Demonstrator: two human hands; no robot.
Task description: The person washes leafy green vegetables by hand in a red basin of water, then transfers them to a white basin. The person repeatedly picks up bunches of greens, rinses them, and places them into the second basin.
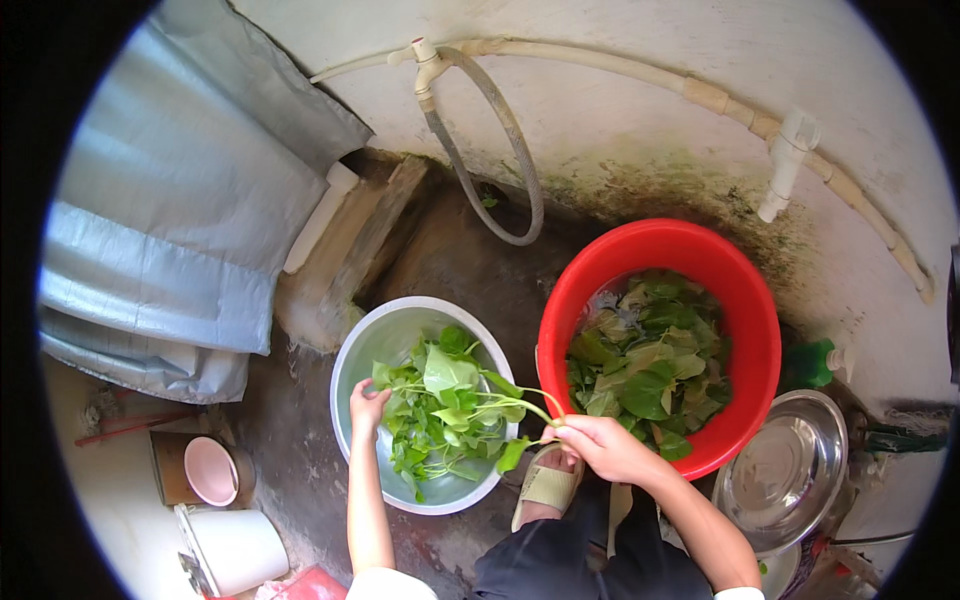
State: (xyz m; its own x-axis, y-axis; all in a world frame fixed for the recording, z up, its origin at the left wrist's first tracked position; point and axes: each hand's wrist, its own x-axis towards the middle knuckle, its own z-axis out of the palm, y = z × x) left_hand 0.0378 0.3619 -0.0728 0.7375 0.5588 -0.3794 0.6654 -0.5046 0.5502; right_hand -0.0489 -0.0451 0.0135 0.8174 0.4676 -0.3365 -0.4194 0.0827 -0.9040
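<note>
My right hand [589, 445] is closed around a small bunch of leafy green stems [517, 403], whose leaves reach left over a metal basin [349, 360]. Loose leafy greens [442, 442] lie inside that basin. Over its left side is my left hand [367, 407], fingers curled beside the leaf edges; whether a leaf is pinched there cannot be made out. To the right stands a red plastic tub [555, 322] with many green leaves [652, 352] in water.
A grey hose [525, 165] hangs from a wall tap [427, 64]. At right are a shiny metal basin [784, 472] and a green bottle [806, 364]. At left are a silvery curtain [172, 225], a pink container [210, 471] and a white bucket [240, 551]. My sandalled foot [547, 487] stands between the vessels.
</note>
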